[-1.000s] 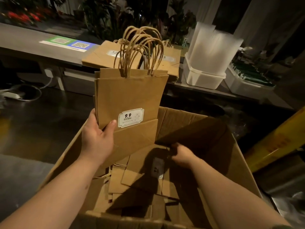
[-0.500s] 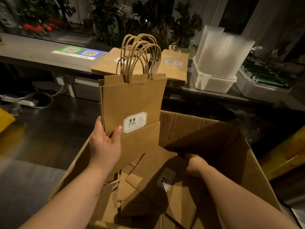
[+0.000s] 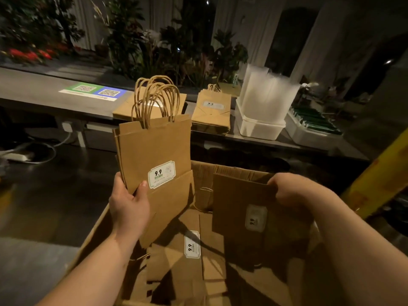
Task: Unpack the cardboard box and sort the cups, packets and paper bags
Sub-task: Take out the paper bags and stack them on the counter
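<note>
Bags (image 3: 154, 146) held over the box (image 3: 231, 171).
The left hand (image 3: 130, 204) grips the bunch upright by its bottom edge. The right hand (image 3: 289, 188) curls its fingers round one more bag (image 3: 238, 206), inside the box.

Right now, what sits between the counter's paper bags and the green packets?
The head view shows a white tub holding tall frosted plastic pieces.

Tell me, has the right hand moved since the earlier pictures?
Yes. The right hand rose from the cardboard box floor toward its far rim, lifting a paper bag.
</note>
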A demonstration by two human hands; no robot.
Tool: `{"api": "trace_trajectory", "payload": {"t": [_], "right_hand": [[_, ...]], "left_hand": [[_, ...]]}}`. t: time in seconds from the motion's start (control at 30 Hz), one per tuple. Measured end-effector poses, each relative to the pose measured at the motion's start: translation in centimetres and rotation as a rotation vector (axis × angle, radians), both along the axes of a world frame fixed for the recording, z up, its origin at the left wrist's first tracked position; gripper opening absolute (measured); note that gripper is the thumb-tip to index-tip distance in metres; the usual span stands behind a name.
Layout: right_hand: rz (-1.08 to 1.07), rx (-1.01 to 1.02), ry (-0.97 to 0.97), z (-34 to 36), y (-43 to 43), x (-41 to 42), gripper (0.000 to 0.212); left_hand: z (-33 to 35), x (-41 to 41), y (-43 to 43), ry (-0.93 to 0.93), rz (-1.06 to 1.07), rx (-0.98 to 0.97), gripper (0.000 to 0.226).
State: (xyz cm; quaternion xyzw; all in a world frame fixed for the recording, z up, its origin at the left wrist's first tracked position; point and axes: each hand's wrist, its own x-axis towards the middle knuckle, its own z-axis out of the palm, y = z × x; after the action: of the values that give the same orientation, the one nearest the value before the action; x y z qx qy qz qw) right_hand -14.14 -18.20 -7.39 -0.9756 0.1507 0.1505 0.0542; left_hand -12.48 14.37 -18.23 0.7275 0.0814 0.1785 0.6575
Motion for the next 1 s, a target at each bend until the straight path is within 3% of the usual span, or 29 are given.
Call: {"api": "trace_trajectory", "payload": {"t": [0.33, 0.5, 0.6, 0.67, 0.73, 0.83, 0.93, 1.0], "right_hand": [[-0.012, 0.144, -0.048, 7.6, -0.5, -2.5, 0.032], [-0.054, -0.089, -0.074, 6.7, -1.3, -1.6, 0.049], [-0.016, -0.048, -0.127, 6.9, -1.4, -1.8, 0.029], [0.021, 0.083, -0.198, 7.6, -1.4, -2.0, 0.022], [0.05, 0.285, -0.265, 8.5, -1.2, -2.4, 0.029], [0.07, 0.682, -0.352, 9.3, -0.4, -2.4, 0.029], [-0.003, 1.075, -0.371, 6.9, 1.9, -1.7, 0.028], [-0.089, 1.168, -0.324, 3.2, 3.8, -0.7, 0.024]], "left_hand": [[0.7, 0.3, 1.0, 0.092, 0.128, -0.299, 0.054], [0.5, -0.3, 0.6, 0.111, 0.082, -0.1, 0.058], [0.7, -0.3, 0.3, 0.16, 0.066, -0.058, 0.059], [0.6, -0.1, 0.3, 0.197, 0.04, -0.028, 0.05], [0.7, 0.0, 0.4, 0.229, 0.015, -0.022, 0.047], [0.7, 0.3, 0.5, 0.275, -0.024, -0.066, 0.056], [1.5, 0.0, -0.2, 0.278, -0.1, -0.298, 0.058], [2.2, -0.9, -0.7, 0.263, -0.18, -0.4, 0.056]]}}
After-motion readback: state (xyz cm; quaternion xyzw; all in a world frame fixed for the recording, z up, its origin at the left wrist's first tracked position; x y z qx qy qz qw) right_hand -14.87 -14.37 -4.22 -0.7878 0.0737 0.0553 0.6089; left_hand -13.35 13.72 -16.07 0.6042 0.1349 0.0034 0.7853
